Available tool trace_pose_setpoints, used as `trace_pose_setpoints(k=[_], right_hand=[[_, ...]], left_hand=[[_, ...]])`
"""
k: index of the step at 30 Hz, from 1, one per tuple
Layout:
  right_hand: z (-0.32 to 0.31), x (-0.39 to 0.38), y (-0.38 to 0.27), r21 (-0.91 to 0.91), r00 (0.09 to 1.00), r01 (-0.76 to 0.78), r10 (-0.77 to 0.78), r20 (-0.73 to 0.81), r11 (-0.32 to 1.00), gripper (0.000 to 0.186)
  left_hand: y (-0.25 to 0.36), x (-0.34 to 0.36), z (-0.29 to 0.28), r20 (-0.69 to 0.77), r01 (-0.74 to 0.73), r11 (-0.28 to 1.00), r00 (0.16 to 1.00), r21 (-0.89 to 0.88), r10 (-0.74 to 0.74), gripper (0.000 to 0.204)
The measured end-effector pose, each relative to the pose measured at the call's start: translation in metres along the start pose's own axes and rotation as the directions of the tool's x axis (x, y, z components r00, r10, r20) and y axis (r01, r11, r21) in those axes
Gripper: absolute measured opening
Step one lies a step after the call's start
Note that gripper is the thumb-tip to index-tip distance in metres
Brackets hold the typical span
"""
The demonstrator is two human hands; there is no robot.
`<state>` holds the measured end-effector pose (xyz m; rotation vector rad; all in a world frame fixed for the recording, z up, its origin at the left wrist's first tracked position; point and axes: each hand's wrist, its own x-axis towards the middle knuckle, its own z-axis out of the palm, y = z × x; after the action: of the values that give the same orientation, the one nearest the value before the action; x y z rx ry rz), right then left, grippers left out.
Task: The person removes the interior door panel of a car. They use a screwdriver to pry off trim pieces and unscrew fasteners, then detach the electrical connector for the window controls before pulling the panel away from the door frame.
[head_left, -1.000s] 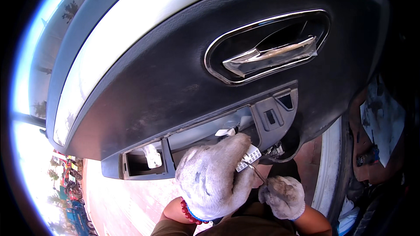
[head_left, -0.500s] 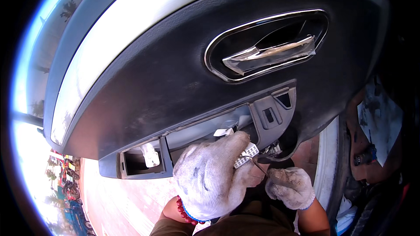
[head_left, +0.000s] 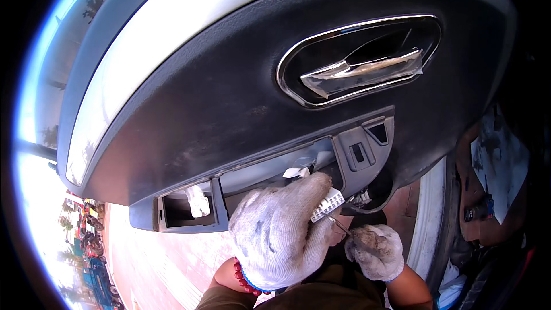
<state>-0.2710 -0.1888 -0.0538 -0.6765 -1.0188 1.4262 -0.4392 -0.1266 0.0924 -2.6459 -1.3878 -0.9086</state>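
My left hand [head_left: 275,232], in a smudged white knit glove, is closed round a white multi-pin connector [head_left: 327,205] at the armrest opening [head_left: 270,158] of a dark car door panel [head_left: 189,109]. My right hand [head_left: 374,251], also gloved, pinches a thin metal tool [head_left: 338,224]; its tip meets the lower part of the connector. A white tab [head_left: 295,172] shows behind my left hand. A smaller switch opening [head_left: 183,209] with a pale piece in it is to the left. Grey switch trim [head_left: 361,143] is to the right, above some dark wiring.
A chrome-edged door handle recess [head_left: 359,63] with loose film is higher on the panel. The door sill [head_left: 427,218], car floor mat [head_left: 496,166] and a small dark tool [head_left: 479,209] are at the right. Pinkish paving [head_left: 155,252] and parked vehicles [head_left: 94,275] lie at the left.
My right hand moved slightly rightward and up around half a second ago and is now back lower and leftward, the tool still at the connector. The view has shifted a little.
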Motion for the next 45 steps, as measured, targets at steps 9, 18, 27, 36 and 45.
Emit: trace_pose_setpoints(k=[9, 18, 27, 36, 45], right_hand=[[-0.001, 0.001, 0.01, -0.321, 0.98, 0.197, -0.189, 0.057, 0.926, 0.031], [0.005, 0.001, 0.003, -0.181, 0.995, 0.102, -0.099, 0.022, 0.978, 0.037], [0.0, 0.0, 0.015, -0.312, 0.962, 0.271, -0.265, 0.063, 0.91, 0.039], [0.012, -0.007, 0.024, -0.308, 0.974, 0.222, -0.228, 0.017, 0.925, 0.028], [0.025, -0.027, -0.049, -0.389, 0.991, -0.125, 0.131, -0.011, 0.913, 0.034]], left_hand=[[0.007, 0.005, 0.002, -0.051, 0.054, 0.998, 0.997, -0.016, -0.055, 0.029], [0.003, 0.001, -0.001, -0.018, -0.033, 0.999, 0.999, 0.036, 0.034, 0.032], [0.007, 0.006, 0.004, -0.085, 0.034, 0.999, 0.996, -0.007, -0.034, 0.022], [0.003, 0.002, 0.002, -0.039, -0.005, 0.999, 0.999, -0.047, 0.004, 0.029], [0.006, 0.006, -0.001, 0.055, 0.091, 0.996, 0.994, 0.009, -0.091, 0.024]])
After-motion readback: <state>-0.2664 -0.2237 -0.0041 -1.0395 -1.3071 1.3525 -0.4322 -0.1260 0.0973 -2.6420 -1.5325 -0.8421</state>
